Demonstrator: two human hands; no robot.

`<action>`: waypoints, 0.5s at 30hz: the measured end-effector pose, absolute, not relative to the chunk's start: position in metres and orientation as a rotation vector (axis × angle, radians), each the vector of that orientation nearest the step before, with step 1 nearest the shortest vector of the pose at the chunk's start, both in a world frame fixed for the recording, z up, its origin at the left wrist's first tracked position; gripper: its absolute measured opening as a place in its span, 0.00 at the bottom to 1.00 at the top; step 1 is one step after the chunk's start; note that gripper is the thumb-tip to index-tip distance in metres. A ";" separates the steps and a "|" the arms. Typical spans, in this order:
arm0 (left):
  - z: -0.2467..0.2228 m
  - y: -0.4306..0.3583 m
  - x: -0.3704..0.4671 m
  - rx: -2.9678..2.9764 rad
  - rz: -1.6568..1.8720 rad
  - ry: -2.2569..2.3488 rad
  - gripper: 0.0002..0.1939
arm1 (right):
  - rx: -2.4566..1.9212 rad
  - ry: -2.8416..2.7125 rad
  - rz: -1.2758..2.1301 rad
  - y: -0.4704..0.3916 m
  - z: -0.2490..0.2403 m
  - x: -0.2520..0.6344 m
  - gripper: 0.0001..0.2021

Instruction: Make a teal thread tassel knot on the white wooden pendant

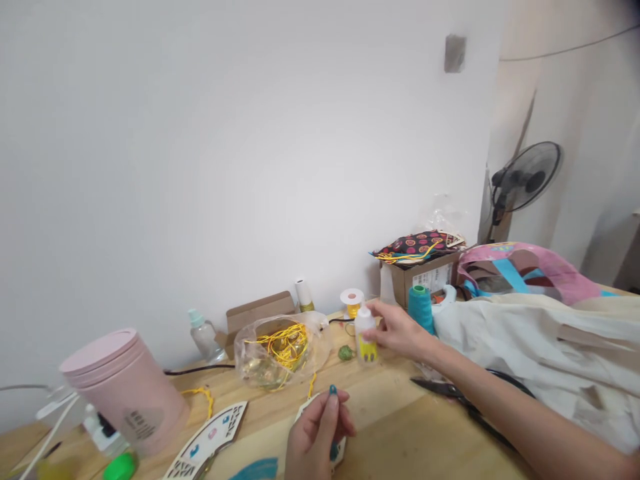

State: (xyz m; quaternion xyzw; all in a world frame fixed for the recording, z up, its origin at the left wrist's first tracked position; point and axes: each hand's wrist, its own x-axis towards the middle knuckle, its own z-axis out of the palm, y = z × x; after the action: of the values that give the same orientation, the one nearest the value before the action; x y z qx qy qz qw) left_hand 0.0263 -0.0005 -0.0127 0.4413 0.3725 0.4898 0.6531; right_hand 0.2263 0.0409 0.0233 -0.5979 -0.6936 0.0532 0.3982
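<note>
My right hand (397, 328) is closed around the upper part of a small translucent squeeze bottle (367, 347) with a yellow label, which stands upright at the table. My left hand (320, 430), nearer the front edge of the view, pinches a small teal piece (333, 389) between thumb and fingertip; its kind is too small to tell. Behind and below that hand shows part of a white, dark-edged ornament (340, 453), mostly hidden by the fingers. A green ball of thread (345, 353) lies just left of the bottle.
A pink canister (127, 393), a fan-shaped cutout (210, 440) and a plastic bag (280, 353) with yellow cords are on the left. Black scissors (465, 400) lie under my right forearm. A teal thread cone (421, 310), a cardboard box (425, 277) and pale cloth (545, 353) stand right.
</note>
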 end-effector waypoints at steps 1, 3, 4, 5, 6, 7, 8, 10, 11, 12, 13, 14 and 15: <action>-0.013 0.000 0.025 1.000 1.098 0.838 0.19 | -1.489 -1.777 0.162 0.038 0.026 0.223 0.12; -0.014 0.002 0.023 1.004 1.076 0.833 0.19 | -1.473 -1.764 0.168 0.036 0.031 0.220 0.13; -0.014 0.003 0.022 1.010 1.071 0.836 0.18 | -1.487 -1.732 0.148 0.037 0.033 0.221 0.14; -0.014 0.003 0.021 1.014 1.074 0.841 0.18 | -1.510 -1.694 0.116 0.039 0.034 0.224 0.15; -0.014 0.003 0.022 1.016 1.078 0.846 0.18 | -1.539 -1.656 0.076 0.042 0.034 0.228 0.16; -0.014 0.003 0.022 1.017 1.076 0.850 0.18 | -1.568 -1.627 0.033 0.046 0.033 0.232 0.15; -0.014 0.002 0.023 1.014 1.074 0.853 0.18 | -1.594 -1.608 -0.009 0.051 0.032 0.237 0.14; -0.013 0.001 0.025 1.001 1.089 0.855 0.19 | -1.634 -1.594 -0.087 0.059 0.028 0.246 0.11; -0.013 0.000 0.026 0.994 1.104 0.856 0.19 | -1.650 -1.590 -0.122 0.062 0.025 0.250 0.10; -0.012 -0.001 0.027 0.989 1.119 0.857 0.19 | -1.665 -1.581 -0.155 0.064 0.023 0.252 0.10; -0.012 -0.001 0.027 0.986 1.134 0.859 0.19 | -1.679 -1.574 -0.184 0.065 0.021 0.254 0.10; -0.011 -0.002 0.028 0.986 1.140 0.864 0.19 | -1.691 -1.568 -0.209 0.065 0.020 0.255 0.12; -0.011 -0.002 0.028 0.988 1.137 0.869 0.19 | -1.701 -1.566 -0.230 0.064 0.020 0.254 0.13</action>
State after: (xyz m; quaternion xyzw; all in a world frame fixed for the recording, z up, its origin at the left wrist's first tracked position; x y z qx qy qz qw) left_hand 0.0279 -0.0021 -0.0108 0.4340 0.3818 0.4995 0.6453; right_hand 0.2543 0.0639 0.0197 -0.6718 -0.6183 -0.0907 0.3977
